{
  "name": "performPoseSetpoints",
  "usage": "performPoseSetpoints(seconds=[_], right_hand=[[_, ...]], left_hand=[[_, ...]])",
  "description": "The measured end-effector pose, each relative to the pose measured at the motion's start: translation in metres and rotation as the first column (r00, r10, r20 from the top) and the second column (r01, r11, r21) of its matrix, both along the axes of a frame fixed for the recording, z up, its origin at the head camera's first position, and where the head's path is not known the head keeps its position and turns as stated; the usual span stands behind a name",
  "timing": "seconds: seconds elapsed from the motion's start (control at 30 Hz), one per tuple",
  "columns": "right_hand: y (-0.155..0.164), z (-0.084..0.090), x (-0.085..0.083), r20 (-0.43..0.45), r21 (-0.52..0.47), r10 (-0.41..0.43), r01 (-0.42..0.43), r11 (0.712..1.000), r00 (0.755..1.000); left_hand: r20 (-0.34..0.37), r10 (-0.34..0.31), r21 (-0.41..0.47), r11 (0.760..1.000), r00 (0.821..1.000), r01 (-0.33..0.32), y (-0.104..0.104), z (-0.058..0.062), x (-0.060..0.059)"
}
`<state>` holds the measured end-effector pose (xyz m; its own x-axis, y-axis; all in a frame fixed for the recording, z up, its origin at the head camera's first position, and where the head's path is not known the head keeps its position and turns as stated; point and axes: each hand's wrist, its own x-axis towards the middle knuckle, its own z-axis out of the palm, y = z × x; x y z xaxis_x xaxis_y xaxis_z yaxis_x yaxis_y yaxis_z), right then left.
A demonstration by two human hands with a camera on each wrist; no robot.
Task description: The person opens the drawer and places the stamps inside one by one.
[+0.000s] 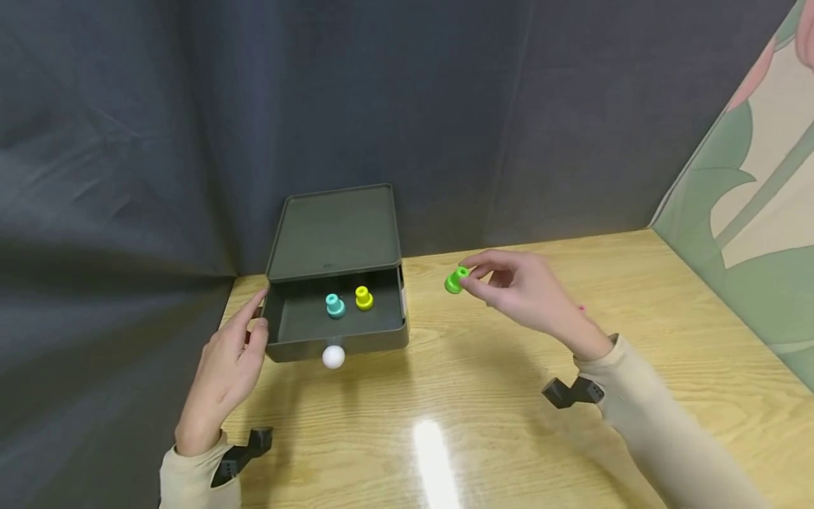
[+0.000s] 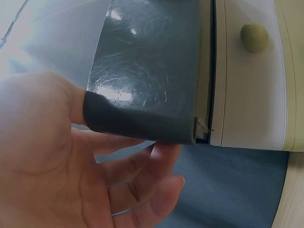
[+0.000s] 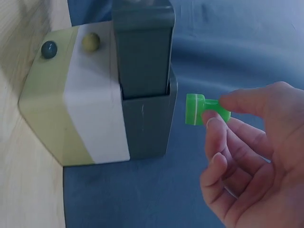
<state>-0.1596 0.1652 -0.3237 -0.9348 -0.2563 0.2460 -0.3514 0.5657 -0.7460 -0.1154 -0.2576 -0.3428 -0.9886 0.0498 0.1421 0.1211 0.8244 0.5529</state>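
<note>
Your right hand (image 1: 528, 290) pinches the green peg (image 1: 455, 280) in the air, just right of the open drawer (image 1: 299, 326) near the desk's (image 1: 509, 396) back edge. Left hand (image 1: 225, 367), fingers straight, steadies the drawer's left corner. Carry the peg over the rim and set it upright beside the teal peg (image 1: 334, 305) and yellow peg (image 1: 364, 297).

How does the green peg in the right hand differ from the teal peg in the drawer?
The green peg is bright green; the teal peg is teal. The green peg is pinched by the right hand above the table, tilted sideways; the teal peg stands upright in the open drawer beside a yellow peg. Both share a flanged, spool-like shape.
</note>
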Motion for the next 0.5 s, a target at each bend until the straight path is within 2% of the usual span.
performPoseSetpoints(seconds=[0.27,0.5], right_hand=[[-0.026,0.011,-0.007,0.027,-0.058,0.074,-0.072,0.996,0.997],[-0.045,0.012,-0.011,0.012,-0.05,0.122,-0.122,0.991,0.992]], left_hand=[[0.005,0.001,-0.002,1.0,1.0,-0.001,-0.001,0.002,0.001],[0.008,-0.003,0.011,1.0,1.0,0.003,0.0,0.002,0.0]])
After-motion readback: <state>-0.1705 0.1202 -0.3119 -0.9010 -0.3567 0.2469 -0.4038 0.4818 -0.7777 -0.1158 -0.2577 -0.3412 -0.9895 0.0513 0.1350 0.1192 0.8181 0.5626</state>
